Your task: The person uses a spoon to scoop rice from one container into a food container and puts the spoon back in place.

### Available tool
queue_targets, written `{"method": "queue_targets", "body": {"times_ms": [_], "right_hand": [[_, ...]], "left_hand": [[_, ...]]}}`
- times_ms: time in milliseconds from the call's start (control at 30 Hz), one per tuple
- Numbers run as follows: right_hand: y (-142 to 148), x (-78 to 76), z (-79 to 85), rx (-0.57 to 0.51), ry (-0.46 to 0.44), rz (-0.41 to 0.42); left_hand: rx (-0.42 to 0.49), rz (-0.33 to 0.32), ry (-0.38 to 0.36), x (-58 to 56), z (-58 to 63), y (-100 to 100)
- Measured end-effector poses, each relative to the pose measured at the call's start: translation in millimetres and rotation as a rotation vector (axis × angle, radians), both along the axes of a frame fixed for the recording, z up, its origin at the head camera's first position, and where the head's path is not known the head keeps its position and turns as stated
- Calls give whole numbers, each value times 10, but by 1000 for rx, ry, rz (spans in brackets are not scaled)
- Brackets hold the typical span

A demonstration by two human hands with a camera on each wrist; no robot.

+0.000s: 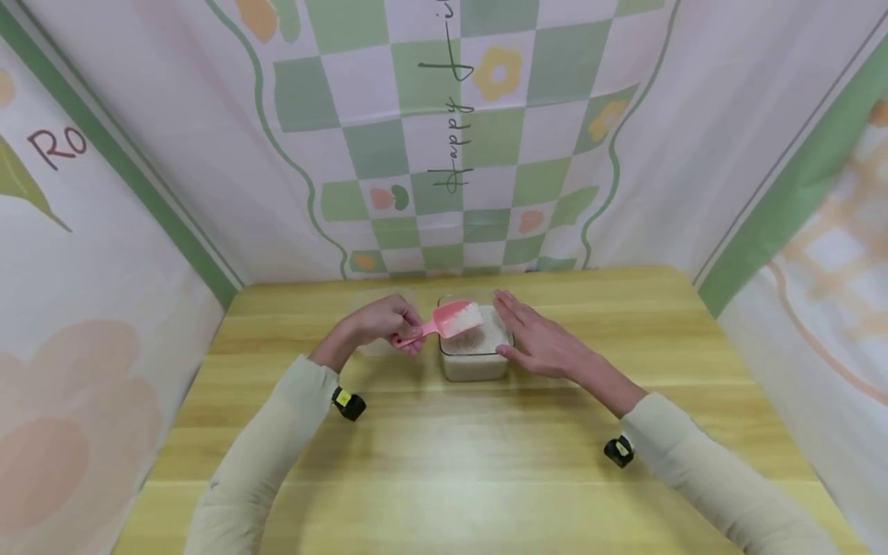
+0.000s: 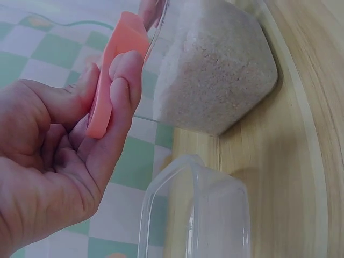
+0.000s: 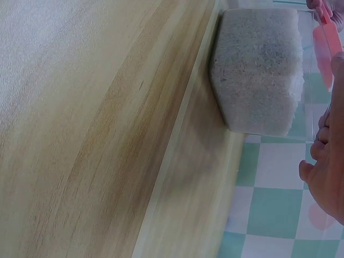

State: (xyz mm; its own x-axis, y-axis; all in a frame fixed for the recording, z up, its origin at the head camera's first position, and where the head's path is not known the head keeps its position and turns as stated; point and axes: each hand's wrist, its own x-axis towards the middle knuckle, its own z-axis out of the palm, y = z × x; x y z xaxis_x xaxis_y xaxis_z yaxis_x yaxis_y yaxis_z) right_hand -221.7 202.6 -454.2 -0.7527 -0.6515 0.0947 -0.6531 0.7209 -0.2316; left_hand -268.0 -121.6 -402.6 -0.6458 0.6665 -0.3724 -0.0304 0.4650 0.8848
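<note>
My left hand (image 1: 385, 320) pinches the handle of a small pink scoop (image 1: 425, 330) between thumb and fingers. White rice (image 1: 466, 317) lies heaped in the scoop's pan, which is held over a clear square container (image 1: 475, 368). That container is filled most of the way with rice (image 2: 215, 70). On its right side my right hand (image 1: 544, 339) has its fingers extended, fingertips right at the rim. In the right wrist view the right hand (image 3: 328, 177) is partly cut off by the frame edge, and the pink scoop (image 3: 325, 51) shows above the rice container.
A second clear plastic container (image 2: 220, 215) stands to the left of the rice, partly under my left hand in the head view. The wooden table (image 1: 444, 462) ends at a checked green-and-white cloth (image 1: 430, 169) behind. Cloth panels also rise at both sides.
</note>
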Motion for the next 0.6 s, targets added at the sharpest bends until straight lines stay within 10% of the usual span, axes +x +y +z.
{"method": "queue_targets", "body": {"times_ms": [600], "right_hand": [[6,16,-49,-25,35,14]], "left_hand": [[24,76,59,95,14,-256]]}}
